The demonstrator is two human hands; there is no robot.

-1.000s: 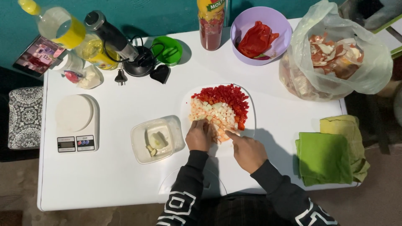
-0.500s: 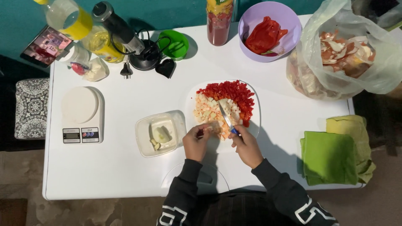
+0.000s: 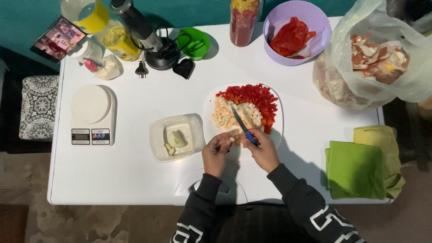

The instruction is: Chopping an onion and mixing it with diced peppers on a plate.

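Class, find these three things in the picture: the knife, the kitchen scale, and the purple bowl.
knife (image 3: 238, 119): head view, middle of the blade above the chopped vegetables.
kitchen scale (image 3: 90, 104): head view, centre of its round white weighing plate.
purple bowl (image 3: 274, 19): head view, bare inner wall at the left rim.

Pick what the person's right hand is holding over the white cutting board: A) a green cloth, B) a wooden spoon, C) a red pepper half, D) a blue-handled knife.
D: the right hand grips a blue-handled knife, its blade lying over the diced pale and red vegetables on the white cutting board, while the left hand pinches a small piece beside it.
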